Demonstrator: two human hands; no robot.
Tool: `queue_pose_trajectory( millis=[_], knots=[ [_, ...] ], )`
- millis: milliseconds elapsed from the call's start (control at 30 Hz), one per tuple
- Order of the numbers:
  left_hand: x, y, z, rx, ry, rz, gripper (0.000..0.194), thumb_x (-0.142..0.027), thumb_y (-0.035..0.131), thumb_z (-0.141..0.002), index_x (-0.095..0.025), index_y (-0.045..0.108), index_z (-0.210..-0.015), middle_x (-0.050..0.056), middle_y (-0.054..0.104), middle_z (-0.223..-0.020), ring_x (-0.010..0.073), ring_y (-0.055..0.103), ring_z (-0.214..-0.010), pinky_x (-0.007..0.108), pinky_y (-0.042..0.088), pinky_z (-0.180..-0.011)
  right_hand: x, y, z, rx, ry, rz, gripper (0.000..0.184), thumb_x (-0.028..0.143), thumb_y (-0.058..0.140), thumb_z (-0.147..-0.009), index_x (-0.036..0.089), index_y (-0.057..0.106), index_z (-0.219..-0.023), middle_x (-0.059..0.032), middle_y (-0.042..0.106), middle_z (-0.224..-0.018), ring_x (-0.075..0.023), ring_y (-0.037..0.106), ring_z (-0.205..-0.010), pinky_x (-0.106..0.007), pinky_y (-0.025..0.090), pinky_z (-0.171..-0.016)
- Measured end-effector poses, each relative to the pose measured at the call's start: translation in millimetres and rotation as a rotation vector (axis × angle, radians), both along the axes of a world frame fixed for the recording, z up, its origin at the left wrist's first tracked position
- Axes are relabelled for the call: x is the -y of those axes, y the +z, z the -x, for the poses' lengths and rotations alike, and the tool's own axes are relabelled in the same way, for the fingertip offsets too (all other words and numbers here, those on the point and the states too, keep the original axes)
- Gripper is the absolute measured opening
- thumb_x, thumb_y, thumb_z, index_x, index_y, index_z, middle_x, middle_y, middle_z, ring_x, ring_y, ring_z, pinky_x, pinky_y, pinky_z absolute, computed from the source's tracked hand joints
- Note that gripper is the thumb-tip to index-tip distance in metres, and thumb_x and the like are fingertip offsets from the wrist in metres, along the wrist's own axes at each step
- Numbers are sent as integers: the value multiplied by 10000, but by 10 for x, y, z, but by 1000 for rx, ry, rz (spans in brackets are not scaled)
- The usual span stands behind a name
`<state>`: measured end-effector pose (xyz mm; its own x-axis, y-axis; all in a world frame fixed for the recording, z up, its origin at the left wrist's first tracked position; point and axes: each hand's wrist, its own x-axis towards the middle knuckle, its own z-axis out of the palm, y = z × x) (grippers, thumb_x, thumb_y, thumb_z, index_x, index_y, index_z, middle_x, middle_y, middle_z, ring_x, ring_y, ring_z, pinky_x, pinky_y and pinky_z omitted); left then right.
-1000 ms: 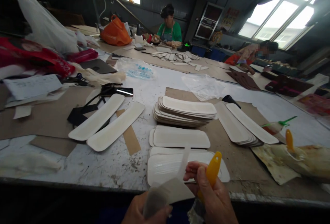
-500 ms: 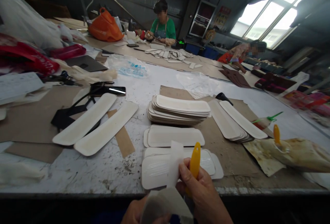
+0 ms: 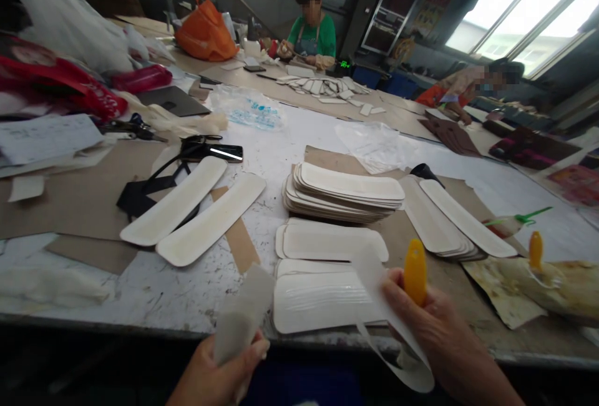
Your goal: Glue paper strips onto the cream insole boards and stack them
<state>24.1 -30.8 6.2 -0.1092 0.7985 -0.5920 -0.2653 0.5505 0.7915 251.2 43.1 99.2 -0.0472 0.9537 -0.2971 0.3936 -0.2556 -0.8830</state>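
Head view, landmark: tall stack (image 3: 349, 193) of pale panels, set on the table.
Left hand (image 3: 224, 368): nearer than the tall stack and left of it; folded around the lower end of a sheaf of pale strips (image 3: 243, 312).
Right hand (image 3: 437, 325): nearer than the tall stack and right of it; curled around a yellow handle (image 3: 415, 272), apparently pinching a single strip (image 3: 371, 272) too; lower fingertips hidden.
Single strip, handling: looped at the lower end, so probably thin, light and limp; likely easy to crease; best taken by an edge or end.
Streaked panel (image 3: 322, 306): directly in front of the tall stack; shiny on top, perhaps tacky, so better held by the rim.
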Motion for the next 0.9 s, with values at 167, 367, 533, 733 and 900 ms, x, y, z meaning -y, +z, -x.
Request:
queue_pose_trajectory(
  millis=[167,367,533,733,900],
  knots=[
    [-224,106,-14,-14,89,11,494,-521,703,-544,-126,594,-819,-78,397,-360,81,331,-385,205,234,-437,-197,-34,237,208,596,199,337,433,483,-825,176,405,-623,54,335,-579,-75,282,-523,-200,249,-470],
    [-326,171,4,-161,-96,5,492,-592,571,-643,-196,414,-396,-17,423,-386,106,387,-429,247,317,-500,-458,-83,505,463,804,215,255,341,523,-813,166,469,-636,48,417,-573,-78,357,-530,-202,255,-485],
    [-343,107,39,-140,-187,11,497,-619,544,-683,-182,474,-457,-9,470,-425,121,429,-445,240,337,-495,-524,-106,586,569,816,180,227,326,540,-790,162,525,-634,37,453,-552,-84,378,-506,-211,235,-470],
    [-378,79,46,-127,-193,47,456,-593,554,-703,-153,557,-582,-7,516,-451,105,419,-449,222,310,-490,-523,-138,643,676,836,119,213,340,554,-789,168,628,-688,3,547,-572,-106,440,-503,-221,259,-484],
    [-441,112,2,-176,-177,55,440,-571,628,-624,-179,484,-485,-13,475,-392,110,407,-411,233,294,-470,-528,-137,660,760,879,73,237,348,539,-804,165,680,-754,-65,645,-678,-158,529,-583,-234,281,-506]
  ],
)
